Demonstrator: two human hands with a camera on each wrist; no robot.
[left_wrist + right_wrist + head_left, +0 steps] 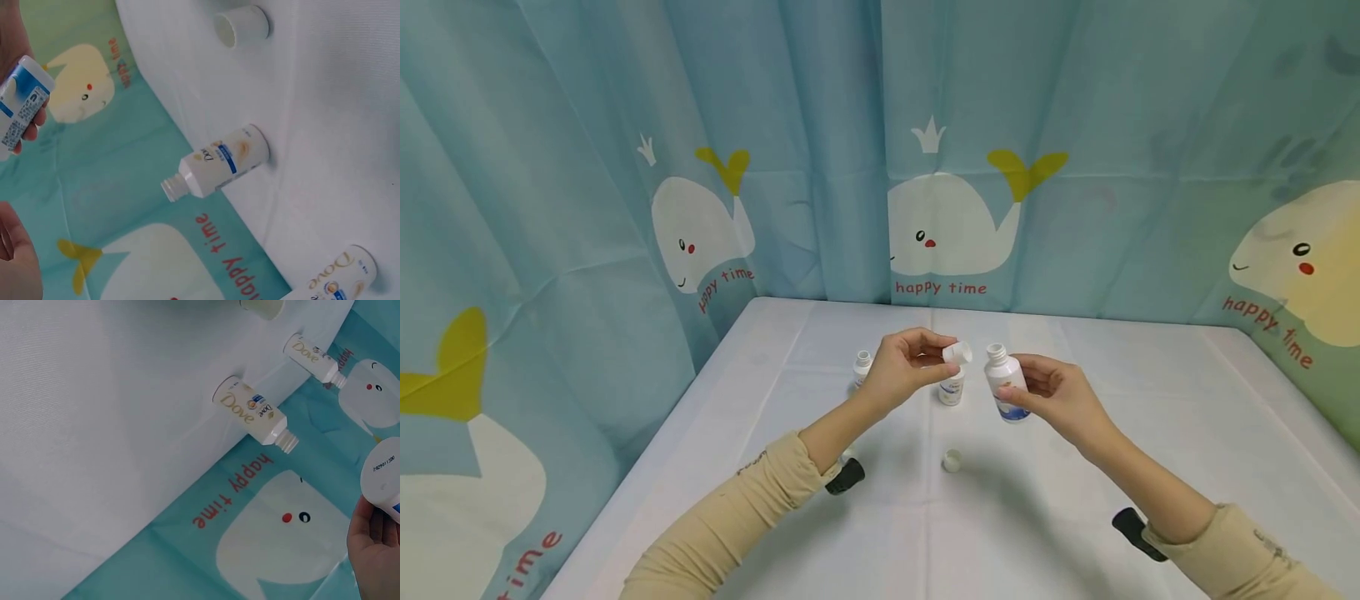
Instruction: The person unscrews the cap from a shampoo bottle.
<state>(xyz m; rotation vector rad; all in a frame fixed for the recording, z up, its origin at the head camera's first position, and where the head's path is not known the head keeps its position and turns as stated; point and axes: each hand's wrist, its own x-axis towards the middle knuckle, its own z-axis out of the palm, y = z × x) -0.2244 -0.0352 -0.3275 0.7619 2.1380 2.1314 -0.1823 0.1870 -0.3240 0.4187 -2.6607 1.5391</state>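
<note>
My left hand (891, 371) pinches a white bottle cap (957, 352) between thumb and fingers, with its hollow side tilted to the right. Just right of it, my right hand (1066, 402) grips an uncapped white bottle (1006, 385) with a blue lower label, raised above the table and leaning slightly. Its threaded neck is level with the cap, a small gap apart. Behind the left hand's cap stands a Dove bottle (951, 390), its top hidden in the head view; the left wrist view shows its bare neck (175, 187). Another uncapped Dove bottle (862, 367) stands left, partly behind my left hand.
A loose white cap (952, 461) lies on the white-covered table (1037, 525) in front of the hands. Something pale (847, 455) is mostly hidden by the left wrist strap. A blue curtain (820, 167) printed with whales encloses the table's back and sides.
</note>
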